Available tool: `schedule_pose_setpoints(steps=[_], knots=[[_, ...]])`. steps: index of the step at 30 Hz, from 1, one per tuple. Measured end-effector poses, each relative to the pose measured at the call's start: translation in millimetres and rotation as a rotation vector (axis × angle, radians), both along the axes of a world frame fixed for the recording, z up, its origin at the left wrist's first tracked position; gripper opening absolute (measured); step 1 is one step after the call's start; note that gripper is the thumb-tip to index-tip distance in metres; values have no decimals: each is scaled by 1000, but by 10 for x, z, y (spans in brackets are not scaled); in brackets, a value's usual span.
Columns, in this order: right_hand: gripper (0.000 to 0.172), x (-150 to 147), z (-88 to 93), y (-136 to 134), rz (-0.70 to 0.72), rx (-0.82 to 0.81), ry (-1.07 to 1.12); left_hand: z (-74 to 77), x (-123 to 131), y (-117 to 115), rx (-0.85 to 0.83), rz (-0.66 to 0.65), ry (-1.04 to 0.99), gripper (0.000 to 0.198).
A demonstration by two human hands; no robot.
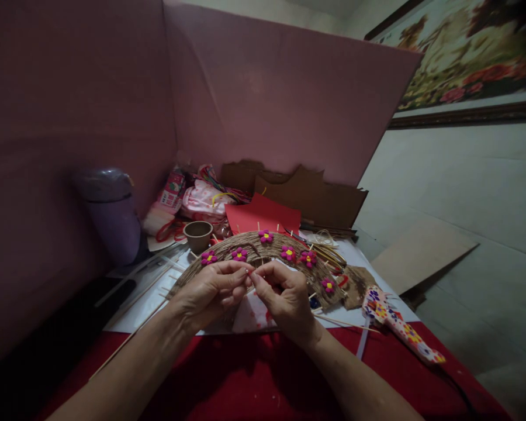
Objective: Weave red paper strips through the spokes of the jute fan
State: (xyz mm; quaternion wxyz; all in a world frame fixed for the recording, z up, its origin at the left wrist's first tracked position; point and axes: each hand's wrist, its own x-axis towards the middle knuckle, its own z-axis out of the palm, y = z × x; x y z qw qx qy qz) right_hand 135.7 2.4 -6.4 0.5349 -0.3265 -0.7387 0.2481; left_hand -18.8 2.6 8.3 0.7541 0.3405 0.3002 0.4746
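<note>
Twine arch [252, 244] just behind left hand [210, 290], right hand [286, 299], both pinching tiny piece [249, 272] (unidentifiable).

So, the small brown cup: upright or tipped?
Upright. The brown cup stands on its base, round mouth facing up, behind the left end of the twine arch. Contents: cannot tell.

The only camera sits on my head, facing forward and down, close above my left hand [210, 293] and right hand [286, 299] at the red cloth-covered table [245, 377]; its corners seem darkened.
</note>
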Motion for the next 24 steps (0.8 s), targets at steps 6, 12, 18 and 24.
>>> schedule_pose_setpoints(steps=[6, 12, 18, 24], knots=[[14, 5, -2, 3, -7, -2, -12, 11, 2, -6, 3, 10, 11, 7], [16, 6, 3, 3, -7, -13, -17, -32, -11, 6, 13, 28, 52, 10], [16, 4, -10, 12, -14, -4, -26, -74, -18, 25, 43, 8, 56, 15], [15, 4, -5, 4, -23, 5, -25, -74, -21, 19, 37, 20, 54, 13]])
